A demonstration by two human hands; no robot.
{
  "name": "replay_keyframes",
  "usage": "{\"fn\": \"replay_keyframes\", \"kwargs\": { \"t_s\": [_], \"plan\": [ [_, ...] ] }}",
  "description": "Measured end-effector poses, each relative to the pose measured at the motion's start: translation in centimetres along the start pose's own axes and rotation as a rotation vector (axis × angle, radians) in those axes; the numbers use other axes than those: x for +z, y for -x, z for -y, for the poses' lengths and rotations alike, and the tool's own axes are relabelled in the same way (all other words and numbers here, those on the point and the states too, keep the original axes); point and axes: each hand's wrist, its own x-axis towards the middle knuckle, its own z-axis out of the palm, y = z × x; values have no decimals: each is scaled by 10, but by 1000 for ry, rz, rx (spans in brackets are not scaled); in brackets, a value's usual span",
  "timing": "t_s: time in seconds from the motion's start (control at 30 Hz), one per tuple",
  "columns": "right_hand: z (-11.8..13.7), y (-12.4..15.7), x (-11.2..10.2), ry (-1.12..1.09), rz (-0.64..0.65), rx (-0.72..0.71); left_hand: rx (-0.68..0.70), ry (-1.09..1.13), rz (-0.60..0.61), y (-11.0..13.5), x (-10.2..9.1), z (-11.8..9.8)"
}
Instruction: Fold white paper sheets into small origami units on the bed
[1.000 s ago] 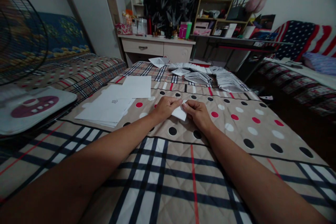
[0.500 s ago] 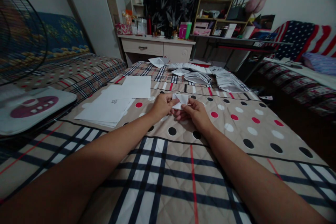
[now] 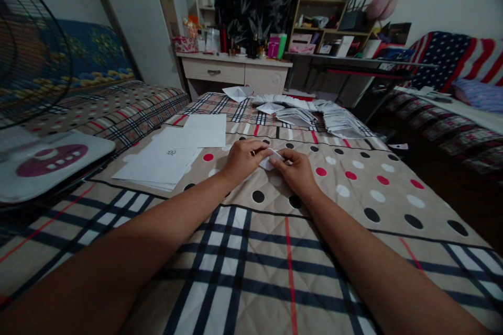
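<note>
Just above the dotted part of the bedspread, a small folded piece of white paper is held between both hands. My left hand pinches its upper left side with thumb and fingers. On the other side, my right hand grips the right edge, its thumb and forefinger close to the left fingertips. The fingers cover much of the paper, so its exact fold cannot be made out. Left of my hands lies a stack of white paper sheets, with handwriting on one, and another loose sheet overlaps it.
Folded white paper pieces stand in rows at the bed's far end, beside a single folded piece. A fan and its white base are at the left. Beyond the bed is a cluttered dresser.
The folded paper has been tilted, so its flat face no longer shows toward me. My left fingers have moved over its top, and both hands are closer together.
</note>
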Motion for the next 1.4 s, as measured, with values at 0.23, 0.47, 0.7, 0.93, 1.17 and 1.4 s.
{"fn": "replay_keyframes", "kwargs": {
  "t_s": [0.23, 0.47, 0.7, 0.93, 1.17, 1.4],
  "plan": [
    [11, 5, -1, 421, -184, -260, 228, -67, 17, 1, 0, -3],
    [17, 7, -3, 438, -205, -356, 313, -147, 1, 1, -2, -11],
    [17, 6, -2, 351, -190, -326, 268, -144, -49, 1, -2, -15],
    [9, 1, -6, 262, -293, -142, 140, -143, -67, -1, -5, -10],
    [-6, -6, -12, 94, -325, 40, 102, -158, -14, -1, -7, -3],
    [-2, -5, -12, 54, -311, -9, 251, -244, 128, 2, -12, -8]
  ]
}}
